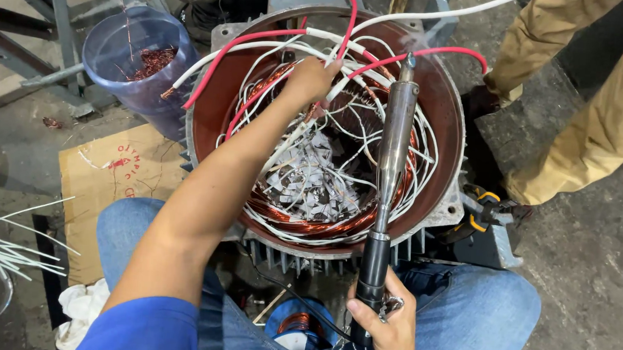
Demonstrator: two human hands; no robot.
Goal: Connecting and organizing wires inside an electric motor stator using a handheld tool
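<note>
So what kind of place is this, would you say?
Most likely a motor repair or rewinding workshop: an opened motor housing full of copper windings and loose leads, a plastic container of scrap copper wire, and a bare concrete floor.

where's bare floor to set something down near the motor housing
Bare grey concrete floor to the right, between the round red-lined motor housing and a bystander's tan trousers. The flat brown cardboard sheet at left is mostly bare. Inside the housing, wires crowd everything.
</note>
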